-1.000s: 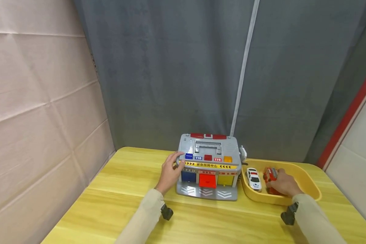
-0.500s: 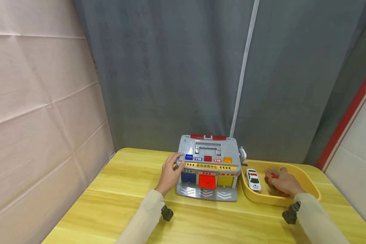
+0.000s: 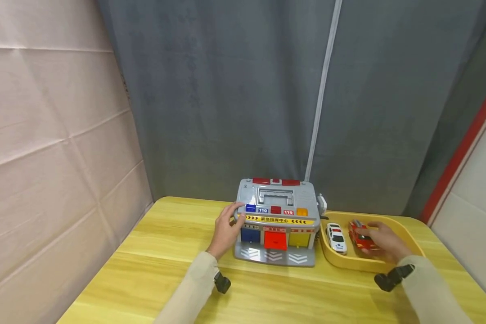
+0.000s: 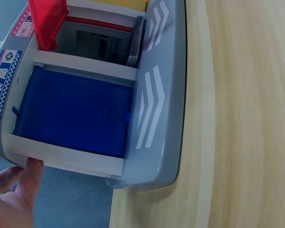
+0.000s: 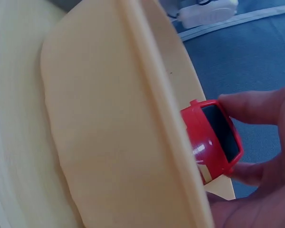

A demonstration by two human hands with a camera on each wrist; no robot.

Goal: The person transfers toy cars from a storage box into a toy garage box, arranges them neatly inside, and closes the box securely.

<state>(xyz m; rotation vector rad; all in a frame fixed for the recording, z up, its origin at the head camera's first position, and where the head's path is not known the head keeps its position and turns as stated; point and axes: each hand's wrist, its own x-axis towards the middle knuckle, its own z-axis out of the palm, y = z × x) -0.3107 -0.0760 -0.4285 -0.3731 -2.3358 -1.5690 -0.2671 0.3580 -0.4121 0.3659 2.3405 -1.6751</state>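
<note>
Watching from the room, places given off the toy station (image 3: 276, 220). Behind it, grey curtain (image 3: 227, 99). Under it, wood-grain table (image 3: 162, 252). Station stands upright. Just to its right, yellow tray (image 3: 350, 262); can't tell if they touch.

Left hand (image 3: 225, 231) at the station's left side: fingers fairly straight, resting against it, not wrapped round; looks like steadying. Right hand (image 3: 384, 240) over the tray, right of the station: pinching the red toy truck (image 5: 204, 142) by the cab, a digit either side. Truck is in the tray, right of the station; can't tell if its underside touches the tray floor. White toy car (image 3: 336, 238) lies between truck and station, untouched. On the station's front, red door (image 3: 275, 240) swung outward, bay visible beneath; blue door (image 4: 76, 111) down.

Step in hand, my read: getting a hold on the truck. Next move would call for a firm pinch, then a lift clear of the rim without knocking the white car.
</note>
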